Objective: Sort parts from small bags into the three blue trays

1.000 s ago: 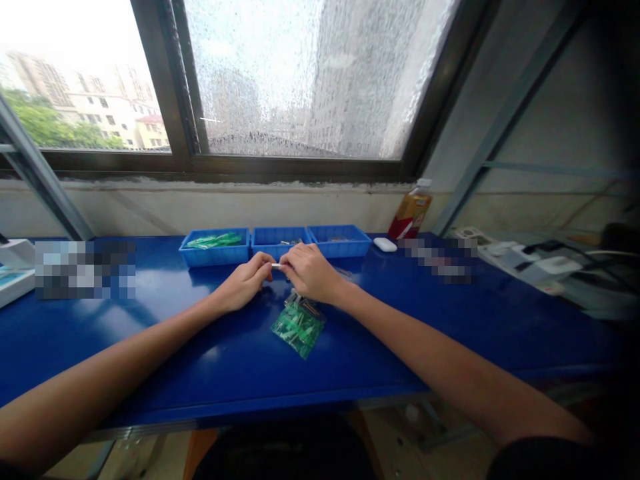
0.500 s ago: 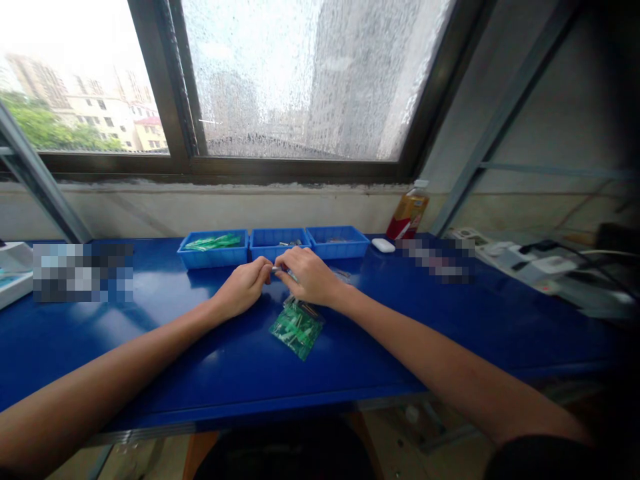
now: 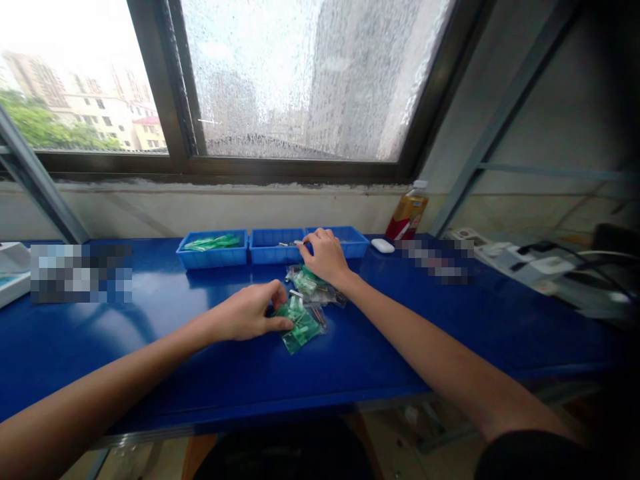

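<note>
My left hand (image 3: pixel 253 311) is low over the table, its thumb and fingers apart, the thumb touching the edge of a clear bag with green pieces (image 3: pixel 303 327). A small white piece (image 3: pixel 296 297) shows at the top of that bag. Just behind lies another clear bag with green contents (image 3: pixel 310 281), partly under my right wrist. Over the meeting corner of the middle blue bin (image 3: pixel 273 253) and the right blue bin (image 3: pixel 355 250) is my right hand (image 3: pixel 325 257), fingers bent and closed. Small metal-looking pieces (image 3: pixel 287 244) lie near its thumb; what it pinches is hidden.
A left blue bin (image 3: pixel 215 259) holds green strips or packets. Right of the bins are a white case (image 3: pixel 383 246) and a bottle (image 3: pixel 409 213). Power strips and cables (image 3: pixel 535 263) crowd the far right. A white box (image 3: pixel 15 277) stands at the left edge.
My hands were together above the table and have parted. The left came down toward the front bag, which turned slightly. The right went back and right to the bins, uncovering the rear bag.
</note>
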Demonstrator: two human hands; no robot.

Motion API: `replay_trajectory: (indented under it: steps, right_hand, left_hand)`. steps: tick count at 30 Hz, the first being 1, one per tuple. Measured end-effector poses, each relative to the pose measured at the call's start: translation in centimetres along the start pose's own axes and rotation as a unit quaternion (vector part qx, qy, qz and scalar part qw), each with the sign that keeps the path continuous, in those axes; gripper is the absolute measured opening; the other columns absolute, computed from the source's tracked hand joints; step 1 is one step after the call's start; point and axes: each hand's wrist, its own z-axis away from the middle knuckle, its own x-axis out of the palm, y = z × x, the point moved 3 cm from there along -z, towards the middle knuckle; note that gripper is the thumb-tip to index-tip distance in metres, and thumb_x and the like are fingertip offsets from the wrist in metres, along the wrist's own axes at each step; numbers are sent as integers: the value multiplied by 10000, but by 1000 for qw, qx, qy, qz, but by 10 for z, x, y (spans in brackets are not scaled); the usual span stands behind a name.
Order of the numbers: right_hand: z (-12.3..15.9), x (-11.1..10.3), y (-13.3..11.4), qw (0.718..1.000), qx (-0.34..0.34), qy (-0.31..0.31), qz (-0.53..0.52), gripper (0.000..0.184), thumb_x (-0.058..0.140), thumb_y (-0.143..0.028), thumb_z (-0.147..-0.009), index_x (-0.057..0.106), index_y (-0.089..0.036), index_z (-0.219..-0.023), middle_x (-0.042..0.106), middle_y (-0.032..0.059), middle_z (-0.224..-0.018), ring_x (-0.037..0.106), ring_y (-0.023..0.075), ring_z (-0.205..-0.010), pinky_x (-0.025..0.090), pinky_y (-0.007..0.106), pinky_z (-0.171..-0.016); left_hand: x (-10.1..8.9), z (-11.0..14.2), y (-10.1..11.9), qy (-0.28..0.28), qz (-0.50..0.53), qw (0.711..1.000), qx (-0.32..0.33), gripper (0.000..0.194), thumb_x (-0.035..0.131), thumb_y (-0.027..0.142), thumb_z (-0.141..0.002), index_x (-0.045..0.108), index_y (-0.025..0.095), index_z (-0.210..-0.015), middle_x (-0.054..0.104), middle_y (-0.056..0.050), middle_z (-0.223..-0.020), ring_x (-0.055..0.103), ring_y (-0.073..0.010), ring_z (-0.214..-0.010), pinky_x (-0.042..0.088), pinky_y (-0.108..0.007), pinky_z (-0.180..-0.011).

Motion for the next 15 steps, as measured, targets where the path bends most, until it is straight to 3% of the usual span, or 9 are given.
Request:
replay_trajectory:
  steps: [4,7,9,12,15]
  right_hand:
    - [2,-12,-10,1000,13,0,-15,242,498,-348,-832,591,-157,-949,572,120,-971,456,267,-984,357,380,-789]
    - [3,-27,-20,996,24,-21,-84,266,466,-393,-847,600,-166,-884,606,88,-874,512,238,-899,368,353,-754]
    - [5,-33,-27,975,58,-82,-200,365,388,-457,-873,594,-164,-803,599,52,-705,545,191,-724,383,316,-666]
    - [12,-32,-40,878,128,-190,-420,402,345,-483,-882,561,-157,-793,577,22,-618,537,135,-567,401,270,-569]
    - [18,-26,-53,780,174,-227,-557,226,509,-353,-822,525,-157,-933,593,7,-670,549,108,-570,423,239,-568]
  left_hand:
    - [-5,-7,-9,53,103,993,-16,335,596,341,-755,486,155,-1010,565,-17,-793,511,-133,-655,426,-254,-593]
    - [-22,-8,-14,176,107,979,-3,181,550,268,-790,537,159,-934,566,-25,-815,517,-131,-694,443,-259,-625]
    - [-36,-6,-17,273,79,959,12,89,529,233,-803,561,163,-846,545,-34,-849,523,-135,-737,443,-244,-606]
    - [-47,-3,-22,356,60,931,50,61,532,211,-802,578,172,-808,495,-49,-922,522,-157,-860,469,-231,-613]
    - [-45,-2,-24,366,61,925,88,64,523,178,-801,587,176,-809,460,-61,-988,503,-167,-953,503,-260,-703]
